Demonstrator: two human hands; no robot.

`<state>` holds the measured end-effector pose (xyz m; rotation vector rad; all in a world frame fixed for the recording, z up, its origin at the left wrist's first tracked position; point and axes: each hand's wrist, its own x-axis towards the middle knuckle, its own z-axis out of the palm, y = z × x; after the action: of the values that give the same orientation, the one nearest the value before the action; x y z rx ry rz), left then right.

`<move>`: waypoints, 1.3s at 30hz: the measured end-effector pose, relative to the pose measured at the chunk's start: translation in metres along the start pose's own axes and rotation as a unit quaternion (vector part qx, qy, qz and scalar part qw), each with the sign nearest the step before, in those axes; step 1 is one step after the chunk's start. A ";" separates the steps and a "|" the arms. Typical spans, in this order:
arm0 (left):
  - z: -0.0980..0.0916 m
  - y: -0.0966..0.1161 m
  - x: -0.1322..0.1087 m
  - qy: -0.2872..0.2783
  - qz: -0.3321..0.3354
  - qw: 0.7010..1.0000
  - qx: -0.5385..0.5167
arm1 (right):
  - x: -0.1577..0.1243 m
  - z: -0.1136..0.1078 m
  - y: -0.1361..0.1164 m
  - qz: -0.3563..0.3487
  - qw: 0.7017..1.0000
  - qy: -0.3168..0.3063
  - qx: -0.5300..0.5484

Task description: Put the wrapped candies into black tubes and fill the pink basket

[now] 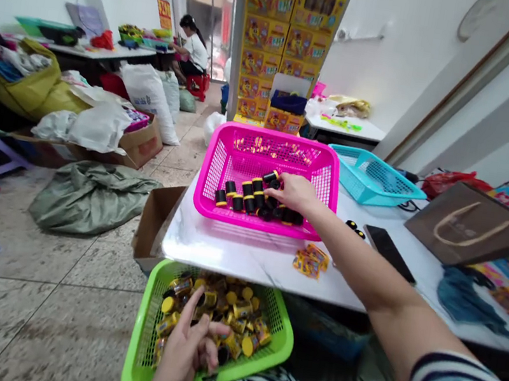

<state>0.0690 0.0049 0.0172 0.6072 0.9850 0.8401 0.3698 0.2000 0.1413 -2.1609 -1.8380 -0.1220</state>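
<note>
My right hand [298, 193] reaches into a pink plastic basket [262, 220] on the table. Its fingers close round a small black cylinder with a yellow rim, partly hidden by the fingers. Several more black cylinders [238, 203] lie in the basket beside it. Lower down, my left hand [191, 349] hovers over a green basket [279, 323], fingers apart and nothing seen in them. That basket holds many small yellow-capped canisters [243, 309] with printed wrappers. Orange printed labels [311, 261] lie on the table in front of the pink basket.
A blue basket [376, 183], a dark phone-like slab [389, 254] and a grey paper bag [466, 224] occupy the table's right side. Stacked yellow boxes [265, 34] rise behind. An open carton [153, 219] stands left of the table. Another person [194, 49] sits far back.
</note>
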 end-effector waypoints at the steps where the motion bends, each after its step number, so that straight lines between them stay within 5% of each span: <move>1: -0.002 -0.001 0.000 0.013 0.002 1.000 0.001 | 0.007 0.004 0.001 0.006 1.000 -0.009 -0.005; 4: -0.014 0.001 0.001 0.050 0.001 0.999 0.008 | 0.009 0.004 0.004 0.011 1.000 0.006 0.014; 7: -0.027 0.005 0.005 0.100 0.023 0.995 0.013 | -0.020 -0.009 0.005 0.018 0.980 0.026 0.197; 11: -0.026 0.005 0.010 0.076 0.089 0.992 0.049 | -0.097 -0.002 -0.014 0.023 0.838 -0.051 0.543; 14: -0.006 0.004 0.013 -0.006 0.073 0.992 0.100 | -0.153 0.021 -0.040 0.051 0.738 -0.116 0.663; 16: 0.011 0.008 0.016 -0.040 0.090 0.987 0.126 | -0.178 0.033 -0.056 0.038 0.707 -0.138 0.692; 18: 0.027 0.018 0.019 -0.044 0.153 0.975 0.158 | -0.191 0.039 -0.066 -0.011 0.735 -0.132 0.665; 21: 0.045 0.040 0.030 -0.032 0.266 0.925 0.270 | -0.193 0.041 -0.069 -0.096 0.827 -0.056 0.552; 26: 0.067 0.063 0.070 -0.002 0.400 0.736 0.545 | -0.189 0.039 -0.045 -0.113 0.939 0.079 0.314; 28: 0.073 0.064 0.086 0.013 0.415 0.666 0.620 | -0.196 0.038 -0.024 -0.084 0.961 0.111 0.240; 30: 0.078 0.062 0.096 0.026 0.412 0.626 0.661 | -0.208 0.036 0.001 -0.027 0.970 0.155 0.186; 36: 0.077 0.056 0.099 0.040 0.426 0.616 0.661 | -0.228 0.041 0.050 0.077 0.975 0.164 0.130; 39: 0.070 0.055 0.092 0.040 0.440 0.681 0.584 | -0.227 0.045 0.051 0.088 0.965 0.179 0.172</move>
<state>0.1409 0.1066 0.0476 2.3204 1.2552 0.9727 0.3732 -0.0103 0.0315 -1.9003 -1.3506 -0.1326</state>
